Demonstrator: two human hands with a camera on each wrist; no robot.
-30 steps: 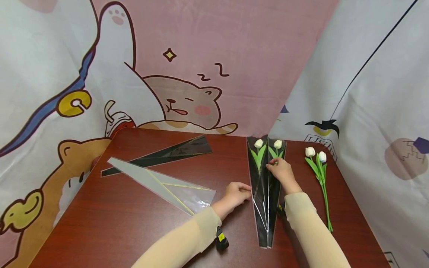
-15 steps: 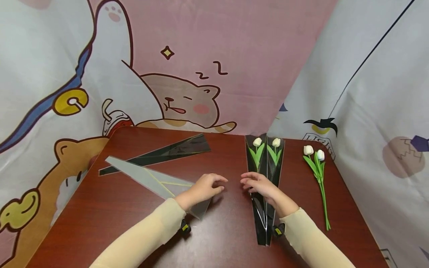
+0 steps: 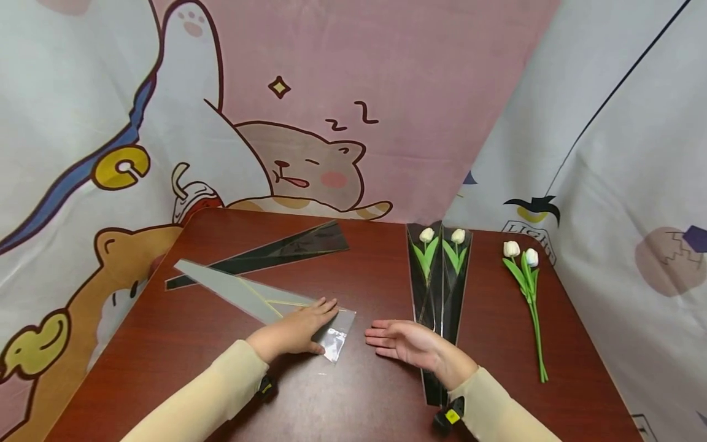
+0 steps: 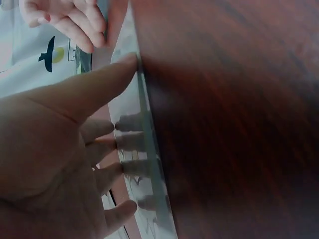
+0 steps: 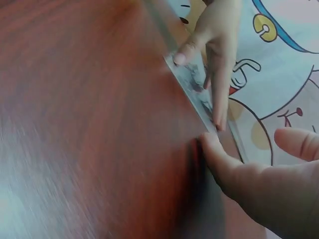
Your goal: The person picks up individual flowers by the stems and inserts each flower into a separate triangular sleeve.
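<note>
With fingers spread, my left hand [image 3: 295, 331] lies flat over the wide end of a grey wrapping sleeve [image 3: 221, 284] with yellow lines and a clear front. In the left wrist view its fingertips are right at the shiny sleeve [image 4: 149, 149]. My right hand [image 3: 414, 347], fingers straight and palm turned left, holds nothing and overlaps the lower part of two black flower sleeves [image 3: 452, 301]. Each black sleeve contains one white tulip [image 3: 426, 236] with green leaves, lying side by side. The right wrist view has the right hand [image 5: 264, 184] close to the grey sleeve's end [image 5: 192, 82].
Another black sleeve [image 3: 276, 250] lies behind the grey one, partly under its narrow end. Two loose white tulips [image 3: 530, 294] lie along the right side of the brown table [image 3: 364, 405]. A printed cloth [image 3: 420, 110] hangs behind the table.
My left hand has left the black sleeves' edge and moved left onto the grey sleeve. My right hand has let go of the black sleeves' upper part and come nearer and left, opening.
</note>
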